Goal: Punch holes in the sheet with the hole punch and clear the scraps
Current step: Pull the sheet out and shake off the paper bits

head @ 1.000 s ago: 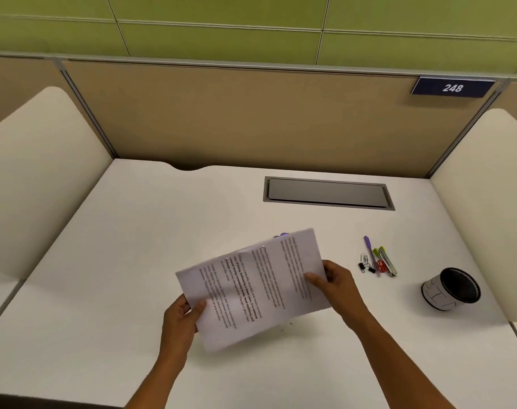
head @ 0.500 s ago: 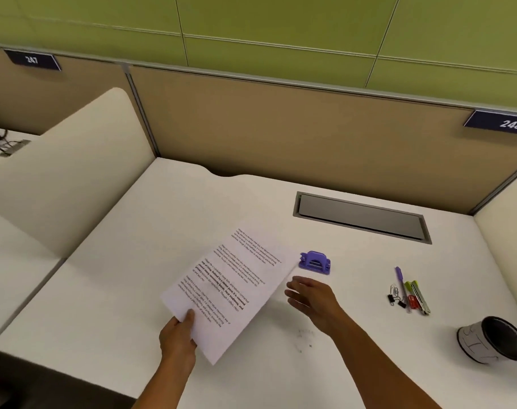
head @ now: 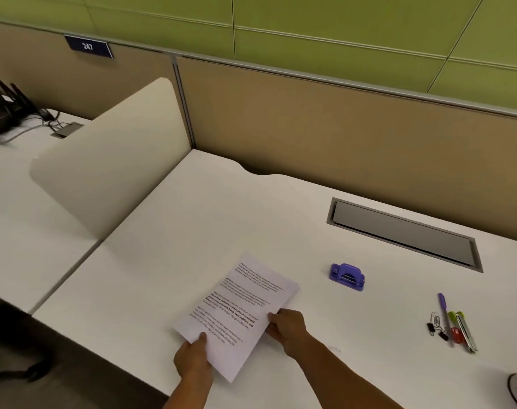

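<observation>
On your white desk (head: 222, 219) you have pens and clips (head: 452, 326) lying at the right, a grey cable hatch (head: 405, 234) near the back, and a cream divider (head: 112, 160) standing on the left.

the sheet (head: 239, 311) is white with lines of black print, some bolder. the hole punch (head: 347, 276) is purple. the bench (head: 192, 225) is white, with a grey hatch (head: 405, 234). a purple pen (head: 445, 317) lies beside yellow-green markers (head: 458, 317). the wall (head: 310, 22) is green, the partition (head: 340, 137) tan.
</observation>
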